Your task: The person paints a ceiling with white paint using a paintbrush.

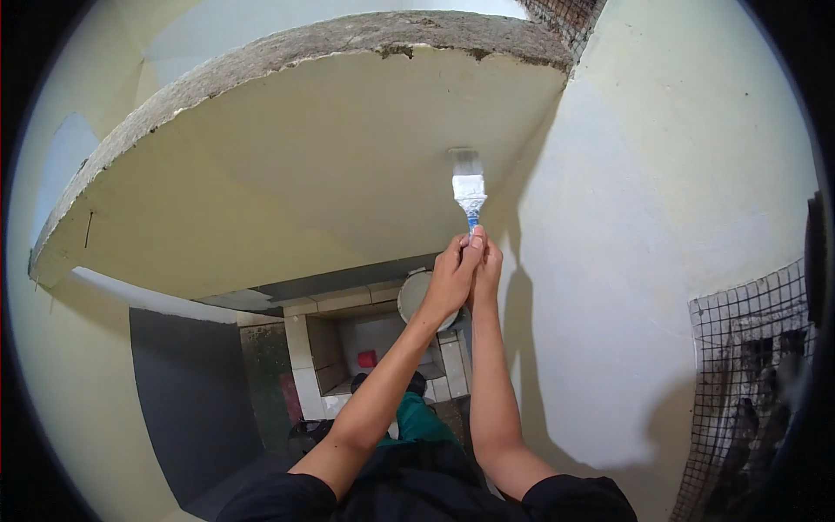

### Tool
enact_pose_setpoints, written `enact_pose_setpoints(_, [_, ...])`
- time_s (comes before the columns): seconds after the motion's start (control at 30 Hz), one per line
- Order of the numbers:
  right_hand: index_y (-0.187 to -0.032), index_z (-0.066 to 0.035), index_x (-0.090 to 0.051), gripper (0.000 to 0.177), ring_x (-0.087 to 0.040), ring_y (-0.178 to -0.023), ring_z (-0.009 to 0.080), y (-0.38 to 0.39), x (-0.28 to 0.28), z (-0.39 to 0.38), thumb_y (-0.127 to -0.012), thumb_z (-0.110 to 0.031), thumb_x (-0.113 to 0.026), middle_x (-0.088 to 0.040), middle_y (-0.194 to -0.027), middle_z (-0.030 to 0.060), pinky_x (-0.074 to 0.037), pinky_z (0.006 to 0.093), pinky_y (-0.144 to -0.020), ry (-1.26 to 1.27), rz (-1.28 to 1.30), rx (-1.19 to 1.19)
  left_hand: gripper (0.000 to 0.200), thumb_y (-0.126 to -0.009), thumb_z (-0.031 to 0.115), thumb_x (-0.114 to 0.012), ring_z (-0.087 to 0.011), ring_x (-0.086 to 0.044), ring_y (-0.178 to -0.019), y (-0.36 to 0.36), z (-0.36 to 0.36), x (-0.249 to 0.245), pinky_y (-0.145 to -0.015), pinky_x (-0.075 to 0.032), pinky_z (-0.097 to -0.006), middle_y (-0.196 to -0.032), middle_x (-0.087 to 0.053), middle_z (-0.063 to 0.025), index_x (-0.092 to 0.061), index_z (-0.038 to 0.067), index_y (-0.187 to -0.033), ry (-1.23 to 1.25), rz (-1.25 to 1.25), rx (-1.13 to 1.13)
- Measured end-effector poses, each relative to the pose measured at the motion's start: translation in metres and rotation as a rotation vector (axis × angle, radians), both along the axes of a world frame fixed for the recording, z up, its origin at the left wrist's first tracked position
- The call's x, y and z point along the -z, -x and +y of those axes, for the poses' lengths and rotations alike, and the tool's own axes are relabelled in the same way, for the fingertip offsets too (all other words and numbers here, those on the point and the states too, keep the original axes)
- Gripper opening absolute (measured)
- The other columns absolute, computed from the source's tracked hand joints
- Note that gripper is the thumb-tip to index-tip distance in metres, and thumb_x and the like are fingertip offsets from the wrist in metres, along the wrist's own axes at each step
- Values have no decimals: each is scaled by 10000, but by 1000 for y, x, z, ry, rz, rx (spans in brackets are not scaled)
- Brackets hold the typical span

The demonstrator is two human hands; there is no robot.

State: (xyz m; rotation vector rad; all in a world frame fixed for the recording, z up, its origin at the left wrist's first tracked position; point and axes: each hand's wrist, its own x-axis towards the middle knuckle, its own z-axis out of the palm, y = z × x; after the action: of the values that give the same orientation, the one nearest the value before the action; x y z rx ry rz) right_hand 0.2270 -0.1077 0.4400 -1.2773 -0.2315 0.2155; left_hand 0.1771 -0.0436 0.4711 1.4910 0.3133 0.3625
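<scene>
Both my hands are closed together around the handle of a paintbrush, which has white paint over its ferrule and a blue handle. My left hand wraps the handle from the left, and my right hand grips it from the right, partly behind the left one. The brush points away from me, its bristles against the pale yellow wall near the right-hand corner. Below my hands, partly covered by my left wrist, a round whitish bucket stands on a tiled ledge.
A rough concrete edge tops the wall. The whitish side wall rises at my right, with wire mesh farther right. Beneath lies a tiled basin with a small red container inside. A dark grey panel is at left.
</scene>
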Motion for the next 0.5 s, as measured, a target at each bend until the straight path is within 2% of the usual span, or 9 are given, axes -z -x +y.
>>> enact_pose_setpoints(0.13, [-832,24,-559,503,-490,-683,160,-25,83,6,-1039,-430,-496,-551,-722,52,-433,345,-644,304,-37,63,602,-1016,492,-454,-192,-597,-944,-27,9,86,-869,-470,-331,-1013,-661,-161,-603,-79,-1131,43,182,-14])
enact_pose_setpoints(0.17, [-833,24,-562,501,-501,-688,158,-27,102,6,-1037,-429,-500,-557,-726,52,-437,341,-643,283,12,52,611,-1015,501,-445,-198,-599,-938,-29,11,101,-870,-469,-335,-1010,-661,-161,-607,-77,-1124,61,234,-12])
enact_pose_setpoints(0.2, [-834,24,-565,499,-512,-693,155,-26,119,7,-1035,-428,-504,-563,-730,52,-441,336,-642,263,63,41,631,-1001,530,-439,-215,-618,-965,-24,13,94,-859,-477,-341,-1029,-674,-168,-632,-61,-1111,-14,339,2])
enact_pose_setpoints(0.3, [-849,7,-601,439,-564,-710,133,-5,149,0,-1029,-386,-529,-592,-754,38,-459,314,-627,168,298,25,683,-970,562,-451,-355,-670,-995,-14,8,133,-889,-481,-398,-1019,-690,-277,-671,-78,-1063,102,441,33])
enact_pose_setpoints(0.37, [-850,-38,-625,353,-570,-694,108,12,183,-9,-1023,-338,-552,-602,-769,6,-456,300,-602,182,424,24,684,-962,561,-465,-333,-676,-968,0,1,155,-866,-489,-388,-987,-697,-264,-684,-82,-1044,120,565,23])
enact_pose_setpoints(0.4, [-880,-6,-628,376,-575,-708,120,25,192,-15,-1025,-342,-542,-606,-774,24,-462,306,-618,195,444,28,685,-959,561,-472,-322,-678,-955,11,-3,168,-855,-493,-382,-971,-701,-257,-690,-84,-1035,132,631,16])
enact_pose_setpoints(0.47, [-939,59,-635,434,-584,-735,144,56,212,-26,-1031,-349,-521,-614,-783,60,-475,320,-649,221,486,32,681,-963,556,-475,-284,-659,-988,36,-11,202,-861,-494,-374,-1041,-688,-233,-660,-78,-1131,216,630,102])
enact_pose_setpoints(0.5, [-947,61,-640,432,-587,-739,153,70,222,-31,-1032,-345,-519,-625,-795,66,-476,331,-654,279,500,49,684,-966,553,-476,-265,-650,-1004,49,-14,216,-864,-495,-370,-1077,-681,-222,-645,-75,-1180,259,628,143])
